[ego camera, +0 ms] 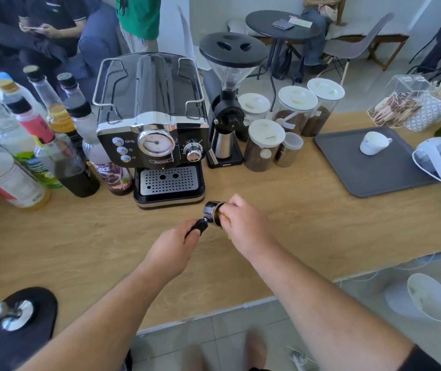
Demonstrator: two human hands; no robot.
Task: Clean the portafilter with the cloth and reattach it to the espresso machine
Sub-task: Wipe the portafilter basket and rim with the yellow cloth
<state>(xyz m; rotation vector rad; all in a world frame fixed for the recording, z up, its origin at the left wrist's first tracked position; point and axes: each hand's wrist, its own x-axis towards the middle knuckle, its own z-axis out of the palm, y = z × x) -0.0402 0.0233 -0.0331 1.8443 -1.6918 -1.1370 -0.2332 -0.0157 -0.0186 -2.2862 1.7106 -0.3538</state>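
Both hands closed: left hand [172, 249] gripping portafilter [212, 213] handle, basket up-right toward espresso machine [158, 129]; right hand [243, 223] on cloth [226, 216].

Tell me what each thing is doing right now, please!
Left hand: gripping the portafilter's black handle.
Right hand: pressing a yellow cloth into the basket.
Shiny metal portafilter: off the machine, held above the counter.
Black espresso machine: no portafilter attached.
White cup: tipped on the grey tray.
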